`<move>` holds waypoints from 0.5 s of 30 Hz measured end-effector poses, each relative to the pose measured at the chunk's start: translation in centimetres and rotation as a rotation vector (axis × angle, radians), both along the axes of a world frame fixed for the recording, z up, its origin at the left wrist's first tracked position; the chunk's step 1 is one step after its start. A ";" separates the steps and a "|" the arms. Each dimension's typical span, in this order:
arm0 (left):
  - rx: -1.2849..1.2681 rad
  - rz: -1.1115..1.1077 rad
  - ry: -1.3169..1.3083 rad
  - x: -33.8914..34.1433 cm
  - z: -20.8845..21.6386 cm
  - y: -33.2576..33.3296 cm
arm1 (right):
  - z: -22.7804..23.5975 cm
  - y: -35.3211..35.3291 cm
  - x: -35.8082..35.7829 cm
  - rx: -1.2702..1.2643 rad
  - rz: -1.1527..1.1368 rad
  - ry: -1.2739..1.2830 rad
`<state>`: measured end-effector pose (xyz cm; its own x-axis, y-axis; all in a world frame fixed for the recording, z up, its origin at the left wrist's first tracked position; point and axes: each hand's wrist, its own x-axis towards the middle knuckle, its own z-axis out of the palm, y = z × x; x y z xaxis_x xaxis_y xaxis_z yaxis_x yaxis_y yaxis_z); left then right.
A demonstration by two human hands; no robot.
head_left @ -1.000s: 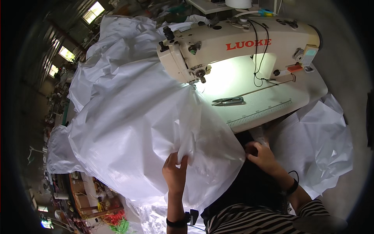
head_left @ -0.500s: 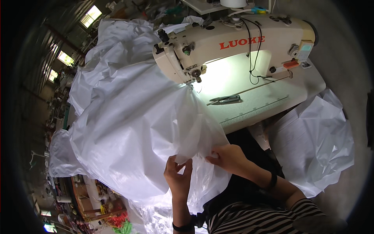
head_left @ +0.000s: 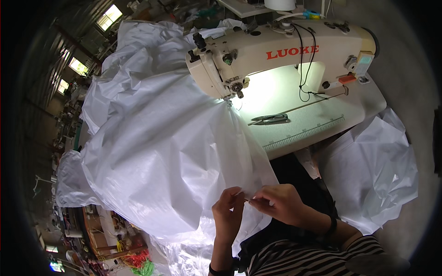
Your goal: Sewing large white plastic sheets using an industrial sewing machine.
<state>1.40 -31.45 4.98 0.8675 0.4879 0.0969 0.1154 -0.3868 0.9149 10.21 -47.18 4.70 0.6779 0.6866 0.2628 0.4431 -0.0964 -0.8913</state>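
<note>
A large sheet of thin white plastic-like fabric (head_left: pixel 152 152) is spread in folds across the left and middle, running up under the needle of a cream sewing machine (head_left: pixel 258 50). At the fabric's near edge, my left hand (head_left: pixel 229 209) pinches the material between thumb and fingers. My right hand (head_left: pixel 281 201) is close against it on the right, its thumb and fingertips also closed on the edge. The fingertips of both hands almost meet. Thread snips (head_left: pixel 270 118) lie on the machine bed, to the right of the needle.
More white fabric (head_left: pixel 373 170) hangs in a heap at the right of the machine bed (head_left: pixel 317 117). Black cords (head_left: pixel 301 64) dangle over the machine arm. At lower left, a wooden shelf (head_left: pixel 99 232) stands beside red and green strings (head_left: pixel 140 261).
Both hands have moved a little right and closer together along the fabric edge. The near edge is now gathered between their fingertips. The view has shifted slightly.
</note>
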 end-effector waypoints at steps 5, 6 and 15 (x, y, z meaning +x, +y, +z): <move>-0.501 -0.056 0.015 -0.2 -0.3 -0.8 | -0.5 0.7 -1.4 -0.097 -0.066 -0.520; -0.546 -0.050 0.041 -0.3 -0.4 -0.6 | -0.9 0.8 -1.4 -0.122 -0.059 -0.547; 0.059 0.054 0.058 -1.1 -0.8 0.9 | -3.9 -4.4 -1.7 -0.700 -0.076 -0.350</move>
